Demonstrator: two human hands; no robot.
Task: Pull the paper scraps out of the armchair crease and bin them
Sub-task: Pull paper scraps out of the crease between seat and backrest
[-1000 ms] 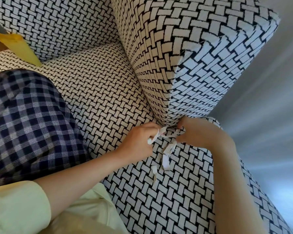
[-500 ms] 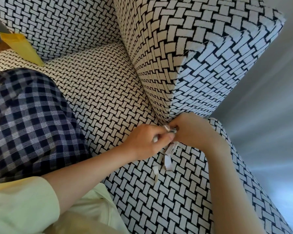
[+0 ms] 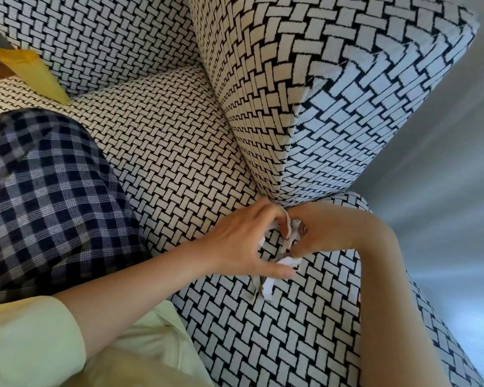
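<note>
White paper scraps (image 3: 289, 241) sit at the front end of the crease where the seat cushion meets the arm of the black-and-white basket-weave armchair (image 3: 333, 88). My left hand (image 3: 246, 241) and right hand (image 3: 323, 233) meet there, fingertips pinching the scraps between them. More white strips (image 3: 267, 289) lie on the seat just below my left thumb. A yellow padded envelope (image 3: 31, 71) rests at the far back corner.

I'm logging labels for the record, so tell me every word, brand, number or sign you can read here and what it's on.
None. The paper scraps between the left hand and the right hand show no legible print.
The armchair carries only a woven pattern.
The yellow envelope shows no writing.
</note>
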